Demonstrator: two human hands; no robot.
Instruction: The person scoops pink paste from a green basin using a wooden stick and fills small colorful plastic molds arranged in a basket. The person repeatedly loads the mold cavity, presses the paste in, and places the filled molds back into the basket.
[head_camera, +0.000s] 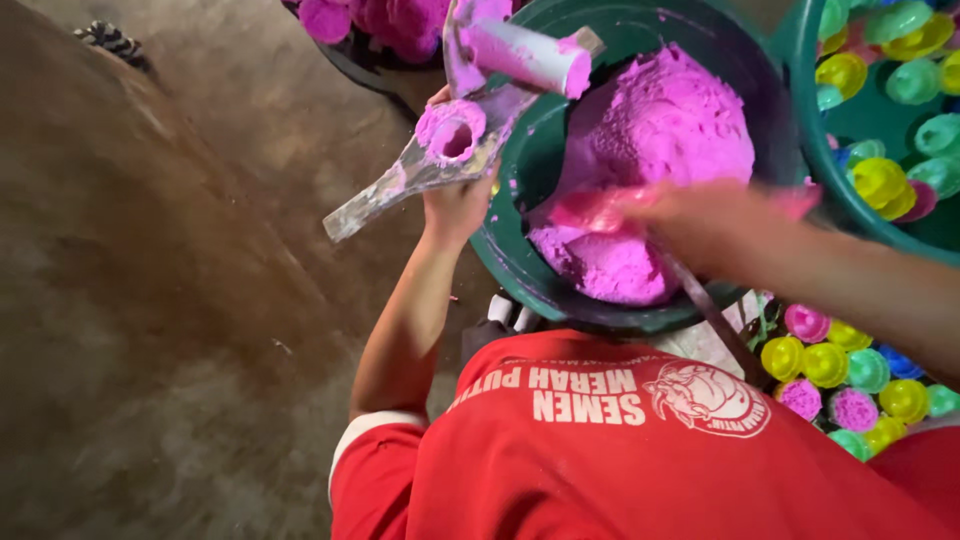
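My left hand (455, 205) grips a grey metal hand press (420, 175) smeared with pink powder, holding it over the rim of a green basin (505, 250). The press has a small round cup (452, 135) packed with pink and a pale pipe lever (525, 55) above it. My right hand (700, 215) is blurred with motion, low over the heap of pink powder (660, 120) in the basin. A pink smear (590, 210) shows at its fingertips. Whether the fingers close on anything is not clear. A thin dark rod (720, 325) runs down from under that hand.
A second green basin (800, 60) at the right holds several small coloured cups (880, 180). More coloured cups (830, 365) lie at the lower right. A dark tub (360, 60) with pink lumps stands at the top. Bare brown ground (150, 300) fills the left.
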